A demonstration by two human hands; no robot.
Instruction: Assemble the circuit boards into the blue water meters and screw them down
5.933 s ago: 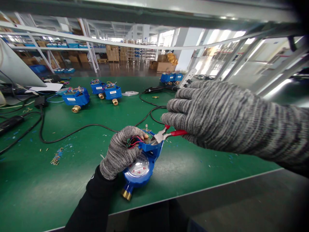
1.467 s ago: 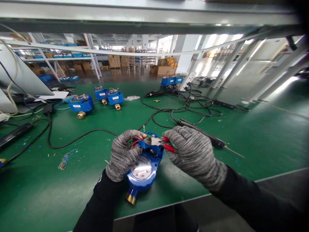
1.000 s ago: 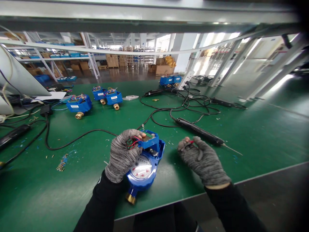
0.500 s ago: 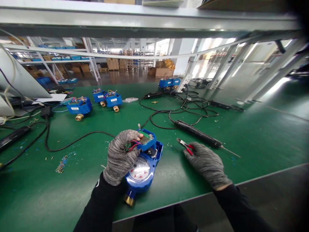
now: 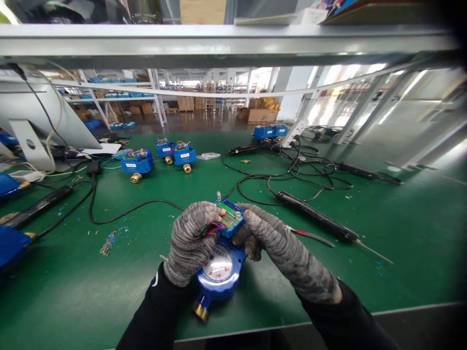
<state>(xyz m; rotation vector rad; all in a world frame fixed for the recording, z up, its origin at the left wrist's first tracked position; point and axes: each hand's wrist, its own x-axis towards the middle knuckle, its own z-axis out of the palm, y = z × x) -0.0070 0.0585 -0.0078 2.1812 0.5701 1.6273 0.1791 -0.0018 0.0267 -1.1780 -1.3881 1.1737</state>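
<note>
A blue water meter (image 5: 219,272) with a round dial and a brass end lies on the bench in front of me. Above its dial is a blue housing (image 5: 233,229) holding a green circuit board, with red wires at its left. My left hand (image 5: 191,240), in a grey knit glove, grips the housing's left side, thumb tip on the board. My right hand (image 5: 272,233), gloved the same, closes on the housing's right edge; its fingertips are partly hidden. Cutting pliers (image 5: 310,235) with red-and-grey handles lie just beyond my right wrist, their jaws hidden behind it.
A black electric screwdriver (image 5: 317,216) lies at the right, its cord tangled towards a white power strip (image 5: 295,133). Several blue meters (image 5: 136,163) stand further back. Small screws (image 5: 107,243) lie at left, near another black tool (image 5: 42,206). A shelf beam (image 5: 219,46) crosses overhead.
My right hand has let go of the pliers, leaving them on the bench, and has moved left onto the housing. My left hand keeps its hold. The view has shifted slightly left.
</note>
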